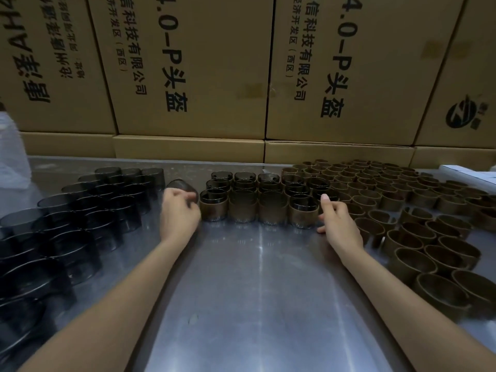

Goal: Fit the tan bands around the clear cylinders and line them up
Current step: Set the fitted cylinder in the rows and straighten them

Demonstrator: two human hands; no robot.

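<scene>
Cylinder in hand: your left hand (179, 210) grips one bare clear cylinder (185, 189), tilted, just left of the finished block.
Finished block: banded cylinders (257, 202) stand upright in touching rows at mid-table, between your hands.
Bare stock: smoky clear cylinders (88, 210) crowd the left side, upright and packed close.
Band stock: loose tan bands (418, 218) cover the right side, standing on edge.
Right hand: your right hand (338, 222) holds nothing; index finger raised, the rest loosely curled, touching or just beside the front right banded cylinder (303, 212).
Handling, cylinder: looks light, thin-walled and slick; likely to crack or flex under a squeeze. Hold it by the rim, thumb outside.
Handling, band: probably stiff card, light, springy at the split; pinch the wall near the top and slide it down evenly.
Surface: shiny metal table (255, 291), smooth; expect pieces to skate when nudged.
Room: printed cardboard boxes (193, 68) stacked like a wall at the table's far edge; dim light.
</scene>
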